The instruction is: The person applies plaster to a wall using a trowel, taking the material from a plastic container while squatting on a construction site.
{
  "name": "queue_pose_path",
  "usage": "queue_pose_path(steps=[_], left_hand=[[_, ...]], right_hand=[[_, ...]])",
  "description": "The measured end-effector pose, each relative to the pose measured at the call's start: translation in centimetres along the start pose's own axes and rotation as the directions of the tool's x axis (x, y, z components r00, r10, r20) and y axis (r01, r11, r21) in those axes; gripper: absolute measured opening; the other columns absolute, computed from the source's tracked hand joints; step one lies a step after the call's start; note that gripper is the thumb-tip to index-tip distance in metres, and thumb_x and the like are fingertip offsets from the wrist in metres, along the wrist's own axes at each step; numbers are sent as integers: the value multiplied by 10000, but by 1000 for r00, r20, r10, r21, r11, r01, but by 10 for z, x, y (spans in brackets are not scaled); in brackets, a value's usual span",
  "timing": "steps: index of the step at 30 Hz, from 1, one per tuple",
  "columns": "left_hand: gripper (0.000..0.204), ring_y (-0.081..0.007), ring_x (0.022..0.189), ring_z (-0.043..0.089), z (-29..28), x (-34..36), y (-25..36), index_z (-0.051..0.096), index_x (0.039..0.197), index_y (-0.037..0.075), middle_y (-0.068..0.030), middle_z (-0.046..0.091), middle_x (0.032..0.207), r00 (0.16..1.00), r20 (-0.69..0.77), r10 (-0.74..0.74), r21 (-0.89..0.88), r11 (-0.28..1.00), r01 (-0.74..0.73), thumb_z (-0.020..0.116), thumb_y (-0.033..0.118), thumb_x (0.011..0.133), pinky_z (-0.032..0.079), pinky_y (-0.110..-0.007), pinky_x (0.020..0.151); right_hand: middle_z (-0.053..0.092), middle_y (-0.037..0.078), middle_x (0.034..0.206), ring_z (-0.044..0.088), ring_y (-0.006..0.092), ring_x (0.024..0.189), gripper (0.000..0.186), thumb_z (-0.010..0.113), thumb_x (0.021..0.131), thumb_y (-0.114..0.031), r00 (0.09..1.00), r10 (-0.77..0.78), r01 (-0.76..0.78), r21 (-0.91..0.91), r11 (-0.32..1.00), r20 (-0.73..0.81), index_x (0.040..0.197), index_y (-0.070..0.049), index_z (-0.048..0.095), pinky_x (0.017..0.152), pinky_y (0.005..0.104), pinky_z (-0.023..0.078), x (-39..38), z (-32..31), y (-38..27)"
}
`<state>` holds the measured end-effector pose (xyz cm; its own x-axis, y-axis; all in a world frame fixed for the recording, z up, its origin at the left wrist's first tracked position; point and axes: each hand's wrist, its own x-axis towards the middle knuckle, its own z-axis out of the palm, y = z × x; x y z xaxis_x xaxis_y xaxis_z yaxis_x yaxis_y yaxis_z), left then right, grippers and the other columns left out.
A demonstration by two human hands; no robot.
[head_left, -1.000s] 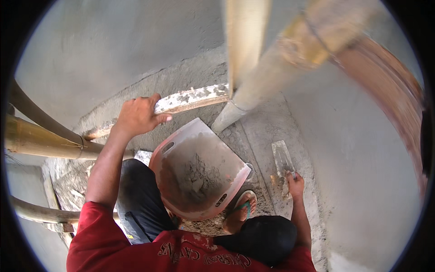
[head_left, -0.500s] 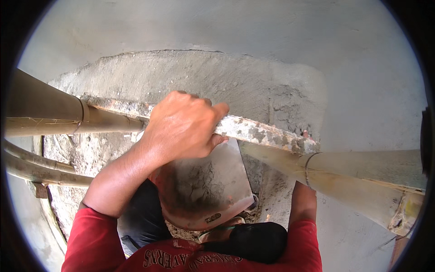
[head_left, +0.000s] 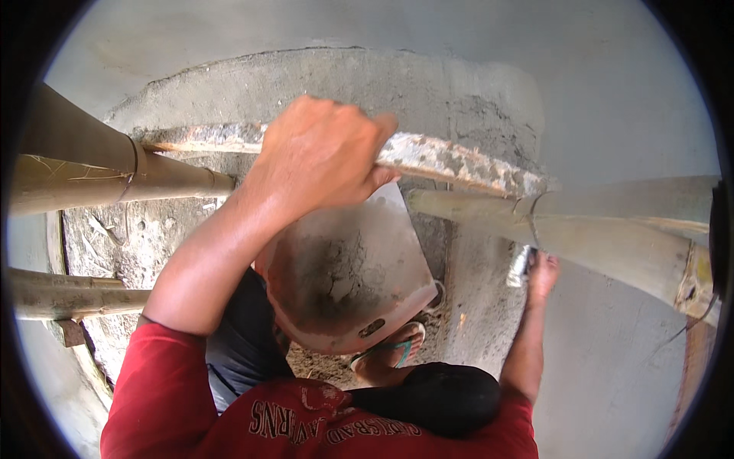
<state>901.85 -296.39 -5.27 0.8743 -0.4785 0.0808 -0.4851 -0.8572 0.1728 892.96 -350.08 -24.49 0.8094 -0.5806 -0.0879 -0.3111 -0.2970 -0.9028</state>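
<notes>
My left hand (head_left: 321, 153) is closed round the middle of a long wooden strip (head_left: 466, 164), crusted with pale mortar. The strip spans from one bamboo pole to another, close to a wall patch of rough grey mortar (head_left: 359, 84). Low on the right, below the bamboo, my right hand (head_left: 544, 272) grips a small shiny metal tool (head_left: 520, 266); its full shape cannot be made out. Between my arms lies a reddish, mortar-smeared piece with a slot handle (head_left: 382, 252), dark wet mortar at its middle.
Thick bamboo poles cross at the left (head_left: 84, 180) and right (head_left: 612, 233), bound with ties. A lower pole (head_left: 76, 302) rests by a wooden block (head_left: 67, 333). My sandalled foot (head_left: 390, 353) stands beside the reddish piece. Smooth grey wall (head_left: 627, 122) surrounds the patch.
My right hand, hidden behind the bamboo before, now shows below it with the metal tool. The view has shifted, so wall, poles and strip sit higher. My left hand keeps its grip.
</notes>
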Motion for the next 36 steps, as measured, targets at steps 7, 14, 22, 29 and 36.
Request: queue_pose_path(steps=[7,14,22,29,36], left_hand=[[431,-365,676,678,-6,-13,-13,615,933,58,-153,640,635,1000,-6,26,-41,999,-26,724,465,844,515,-452,601],[453,-381,705,681,-1,-6,-3,616,997,60,-169,663,671,997,-28,71,-54,996,-73,712,480,858,524,-462,623],[466,-391,728,671,-2,-6,-6,597,1014,71,-176,670,705,998,-16,59,11,998,-59,715,490,849,512,-481,624],[461,-357,714,673,-6,4,0,577,955,82,-128,649,701,991,125,-53,44,998,48,736,490,811,509,-455,630],[376,-269,603,675,-6,2,-2,580,837,89,-96,641,628,999,24,-45,8,999,44,835,347,737,506,-369,566]], right_hand=[[596,-53,684,492,46,609,203,782,886,-180,967,23,91,-431,898,252,855,1,694,538,231,401,-144,-47,-134],[706,236,834,712,370,854,462,658,904,-405,503,452,775,-616,141,737,1130,-3,683,789,480,549,-224,113,-166],[698,77,724,682,233,674,390,654,930,-396,778,328,342,-799,495,536,1037,-30,740,637,351,520,-183,22,-180],[547,-54,640,457,70,545,307,742,917,-342,920,391,-385,-232,893,-22,832,-62,651,503,241,348,-120,-117,96],[547,-13,640,482,108,570,401,702,928,-418,984,132,-98,-247,964,122,806,-41,638,529,306,378,59,-22,106]])
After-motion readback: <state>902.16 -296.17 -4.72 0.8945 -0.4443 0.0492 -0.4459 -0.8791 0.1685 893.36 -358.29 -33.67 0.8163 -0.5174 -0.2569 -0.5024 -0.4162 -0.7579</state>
